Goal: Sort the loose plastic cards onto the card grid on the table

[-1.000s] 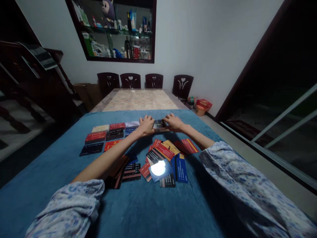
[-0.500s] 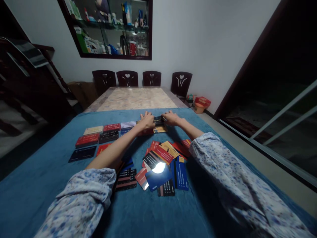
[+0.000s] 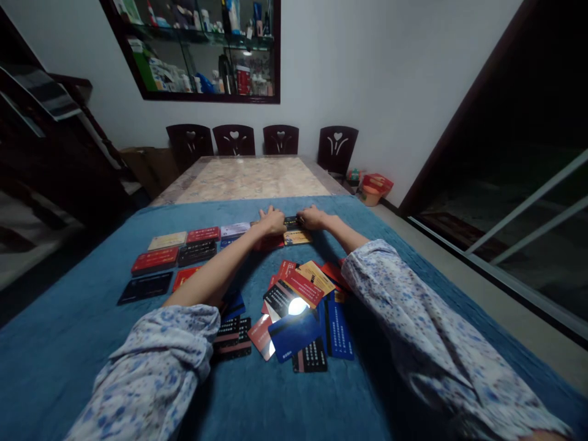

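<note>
My left hand [image 3: 272,222] and my right hand [image 3: 312,217] reach to the far row of cards, one at each end of a black card [image 3: 291,223]. The fingers of my right hand are closed on its right end. My left hand's fingers are bent at its left end, with its thumb partly hidden. Just nearer lies a yellow card [image 3: 297,237]; a red card [image 3: 270,244] is partly under my left wrist. A loose, overlapping heap nearer to me includes a blue card [image 3: 294,334], a red card [image 3: 301,288] and black-striped cards [image 3: 229,334].
Left of my left arm, cards lie in rows: a cream card [image 3: 167,241], a red stack [image 3: 155,260], a black stack [image 3: 197,252] and a dark blue card [image 3: 145,288]. A blue cloth [image 3: 82,343] covers the near table. Chairs [image 3: 281,141] stand behind the bare stone-patterned tabletop [image 3: 257,177].
The view has tilted slightly downward. My hands stay at the black card, the right one a touch closer to the left. The cards lie as before.
</note>
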The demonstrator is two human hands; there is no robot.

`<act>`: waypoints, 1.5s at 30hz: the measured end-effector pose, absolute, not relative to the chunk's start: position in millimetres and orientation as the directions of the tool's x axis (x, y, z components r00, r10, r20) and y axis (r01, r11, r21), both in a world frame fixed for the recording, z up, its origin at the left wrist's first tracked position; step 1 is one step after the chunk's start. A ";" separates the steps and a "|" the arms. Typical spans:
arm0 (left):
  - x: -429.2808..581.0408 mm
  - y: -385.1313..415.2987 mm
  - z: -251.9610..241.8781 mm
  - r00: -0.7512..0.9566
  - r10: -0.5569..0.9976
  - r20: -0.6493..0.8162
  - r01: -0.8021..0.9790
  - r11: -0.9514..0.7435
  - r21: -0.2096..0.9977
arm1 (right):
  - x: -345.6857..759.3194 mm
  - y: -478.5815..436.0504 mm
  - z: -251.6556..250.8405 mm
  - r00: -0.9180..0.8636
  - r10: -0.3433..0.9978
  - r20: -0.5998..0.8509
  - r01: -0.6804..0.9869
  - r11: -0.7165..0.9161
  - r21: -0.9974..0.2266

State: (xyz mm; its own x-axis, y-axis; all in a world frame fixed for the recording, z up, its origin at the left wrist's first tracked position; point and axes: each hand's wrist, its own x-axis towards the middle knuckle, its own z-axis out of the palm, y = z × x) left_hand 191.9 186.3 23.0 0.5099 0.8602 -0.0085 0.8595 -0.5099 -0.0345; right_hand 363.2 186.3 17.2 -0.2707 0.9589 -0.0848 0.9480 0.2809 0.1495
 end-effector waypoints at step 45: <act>209.8 109.9 27.6 0.632 0.757 0.165 0.755 -0.650 0.090 | 402.6 86.3 38.0 -0.277 0.961 0.018 0.956 0.273 0.111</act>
State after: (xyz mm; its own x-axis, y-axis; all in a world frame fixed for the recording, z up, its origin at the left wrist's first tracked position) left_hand 209.8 109.9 27.6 0.6323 0.7570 0.1646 0.7547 -0.6499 0.0895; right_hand 402.6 86.3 38.0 -0.2766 0.9608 0.0176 0.9556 0.2730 0.1105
